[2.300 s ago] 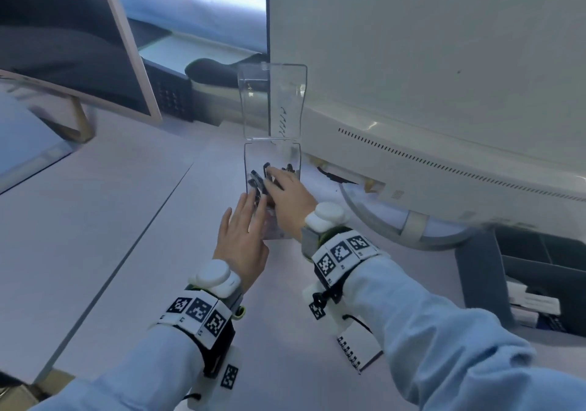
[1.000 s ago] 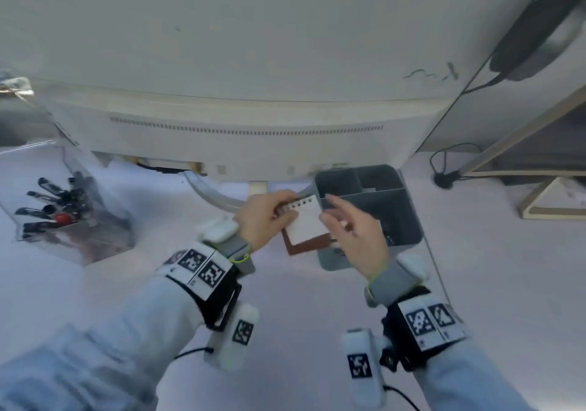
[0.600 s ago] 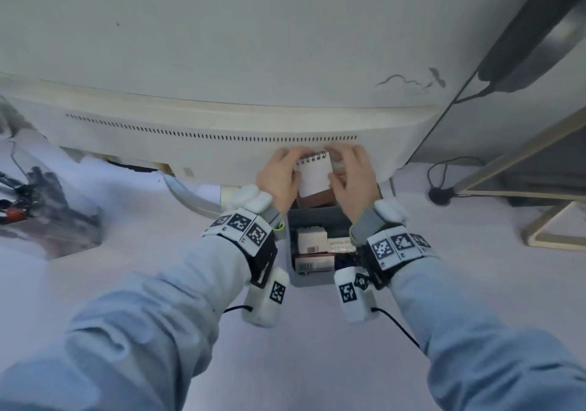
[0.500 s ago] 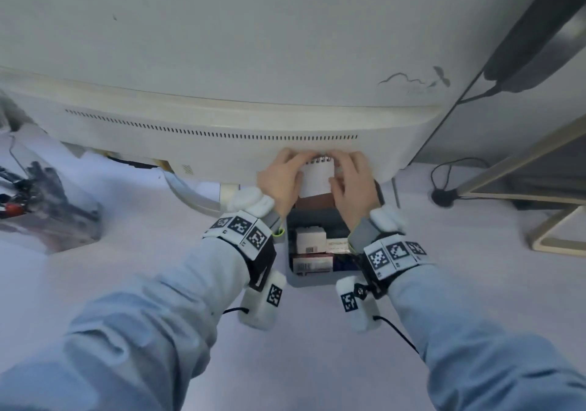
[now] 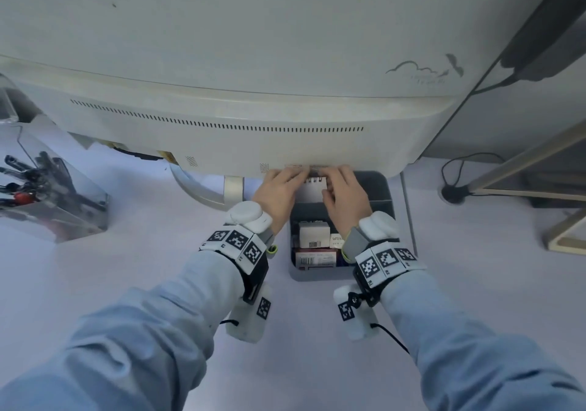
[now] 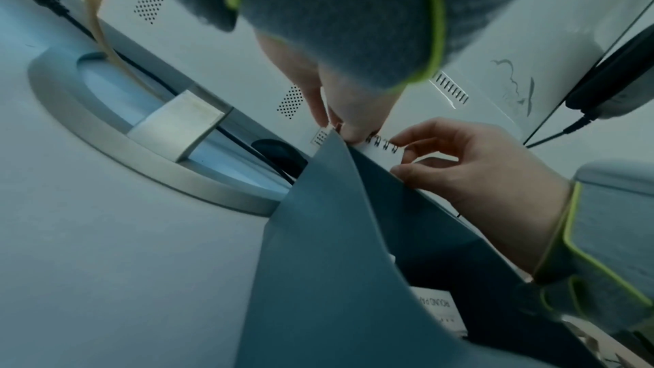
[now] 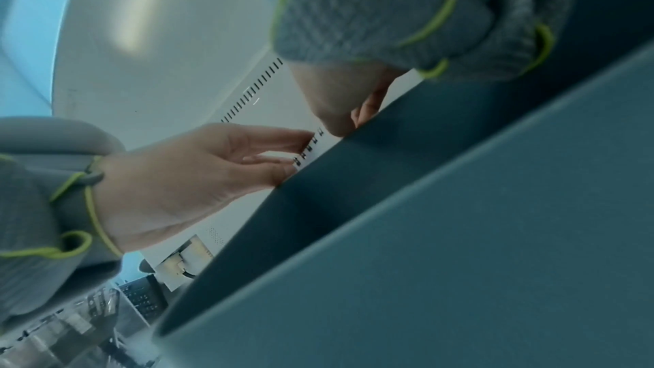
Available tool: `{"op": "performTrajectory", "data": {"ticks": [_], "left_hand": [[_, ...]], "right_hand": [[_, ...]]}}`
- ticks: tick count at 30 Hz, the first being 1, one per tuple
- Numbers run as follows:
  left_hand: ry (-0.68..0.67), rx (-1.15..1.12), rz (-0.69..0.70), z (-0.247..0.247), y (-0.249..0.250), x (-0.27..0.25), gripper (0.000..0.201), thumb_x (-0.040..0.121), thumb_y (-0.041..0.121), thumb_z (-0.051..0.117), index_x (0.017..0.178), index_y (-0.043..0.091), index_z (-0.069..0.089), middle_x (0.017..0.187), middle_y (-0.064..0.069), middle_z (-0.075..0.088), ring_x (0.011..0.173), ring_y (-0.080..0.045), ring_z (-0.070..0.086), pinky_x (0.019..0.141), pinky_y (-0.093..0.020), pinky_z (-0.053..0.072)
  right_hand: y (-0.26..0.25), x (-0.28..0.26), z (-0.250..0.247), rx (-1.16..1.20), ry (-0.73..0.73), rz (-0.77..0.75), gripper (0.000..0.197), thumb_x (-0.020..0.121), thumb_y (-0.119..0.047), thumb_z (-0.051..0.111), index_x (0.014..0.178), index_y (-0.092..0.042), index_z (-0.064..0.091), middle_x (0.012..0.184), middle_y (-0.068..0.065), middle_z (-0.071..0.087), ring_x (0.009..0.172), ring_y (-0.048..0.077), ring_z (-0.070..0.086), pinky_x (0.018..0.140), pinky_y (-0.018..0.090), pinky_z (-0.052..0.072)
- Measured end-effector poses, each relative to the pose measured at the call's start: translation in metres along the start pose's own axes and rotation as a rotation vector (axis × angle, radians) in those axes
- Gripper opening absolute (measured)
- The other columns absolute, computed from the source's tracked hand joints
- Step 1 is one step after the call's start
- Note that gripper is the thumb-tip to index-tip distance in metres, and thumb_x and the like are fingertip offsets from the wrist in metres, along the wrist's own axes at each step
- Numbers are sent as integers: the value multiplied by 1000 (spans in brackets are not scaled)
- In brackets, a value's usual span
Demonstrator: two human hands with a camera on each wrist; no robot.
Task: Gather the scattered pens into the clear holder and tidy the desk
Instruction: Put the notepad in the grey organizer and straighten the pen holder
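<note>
The clear holder (image 5: pixel 63 207) stands at the far left of the desk with several pens (image 5: pixel 31 176) inside it. Both hands are at the grey desk organiser (image 5: pixel 382 195) under the monitor's lower edge. Between them a small white spiral notepad (image 5: pixel 314 188) stands upright in the organiser's back compartment, only its top showing. My left hand (image 5: pixel 283 185) pinches its left upper edge. My right hand (image 5: pixel 344 188) pinches its right edge with curled fingers. In the left wrist view the notepad's spiral (image 6: pixel 384 147) shows above the organiser wall (image 6: pixel 336 234).
A large white monitor (image 5: pixel 253 77) hangs low over the hands, on a curved grey stand (image 5: pixel 203 195). Small boxes (image 5: pixel 314 234) fill the organiser's front compartment. A black cable (image 5: pixel 453 188) and a wooden frame (image 5: pixel 564 236) are at the right.
The hands left the clear holder, carried the notepad to the grey organiser, and over the last half second lowered it deeper into the back compartment.
</note>
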State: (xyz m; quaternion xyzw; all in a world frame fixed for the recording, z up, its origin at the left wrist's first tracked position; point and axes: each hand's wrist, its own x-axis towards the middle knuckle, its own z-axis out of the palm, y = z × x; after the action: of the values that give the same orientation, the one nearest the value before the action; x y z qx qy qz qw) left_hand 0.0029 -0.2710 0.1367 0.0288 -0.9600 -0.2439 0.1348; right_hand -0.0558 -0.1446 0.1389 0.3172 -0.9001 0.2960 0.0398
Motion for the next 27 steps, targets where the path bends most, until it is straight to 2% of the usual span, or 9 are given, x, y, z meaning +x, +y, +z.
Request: {"op": "performTrajectory", "data": {"ticks": [2,4,6,9,12,14,18,23,27], "left_hand": [[4,42,15,1,2,4,45,81,-4,33,121,1,53,117,-17,65,109,-43,55,95,-38,47],[-85,49,-13,6,2,3,50,87,-8,30,135,5,35,140,-13,46,133,-32,34,111,-26,23],[-157,9,-65,11,2,-3,51,89,-7,31,138,7,27,148,-11,34,139,-26,25,113,-23,14],[-194,-46,-73,18,8,-19,47,92,0,33,138,8,28,149,-13,31,137,-27,31,112,-26,21],[-141,-83,-5,27,18,-30,47,87,12,31,133,5,40,140,-18,45,126,-35,46,105,-44,41],[-152,-78,37,27,24,-30,53,82,15,28,132,5,41,138,-20,46,124,-37,47,102,-50,42],[-112,-85,70,14,32,-20,58,77,19,24,127,-1,45,129,-25,54,113,-40,56,92,-51,49],[-90,-106,97,10,55,-11,60,77,22,24,129,2,43,130,-23,53,117,-37,54,97,-49,45],[-74,-113,110,25,79,-2,55,78,17,27,127,0,46,129,-25,54,115,-38,54,97,-47,44]], "right_hand": [[4,3,2,7,-12,58,23,90,-4,44,110,0,54,100,-3,55,92,28,55,72,16,41],[10,1,6,7,5,109,24,92,-7,42,112,1,53,85,-19,47,93,20,51,68,4,35],[15,-8,9,22,2,90,26,88,2,44,111,2,55,102,-3,58,97,19,54,78,9,41],[24,-29,8,-17,4,6,30,73,17,50,97,6,64,107,24,62,98,39,58,80,39,53],[33,-41,-5,-61,51,7,27,76,11,49,96,3,65,106,22,63,100,40,56,83,29,44],[32,-45,-17,-42,105,-15,33,80,-3,37,97,1,64,106,20,63,99,39,55,86,23,38],[14,-41,-32,2,86,-37,34,79,4,38,102,-1,62,107,18,62,99,35,54,86,35,43],[11,-40,-49,127,68,6,37,86,-10,32,107,-4,61,107,13,65,90,22,60,79,21,39],[37,-52,-70,191,84,147,31,85,3,42,110,-3,60,114,15,62,99,27,60,89,34,47]]}}
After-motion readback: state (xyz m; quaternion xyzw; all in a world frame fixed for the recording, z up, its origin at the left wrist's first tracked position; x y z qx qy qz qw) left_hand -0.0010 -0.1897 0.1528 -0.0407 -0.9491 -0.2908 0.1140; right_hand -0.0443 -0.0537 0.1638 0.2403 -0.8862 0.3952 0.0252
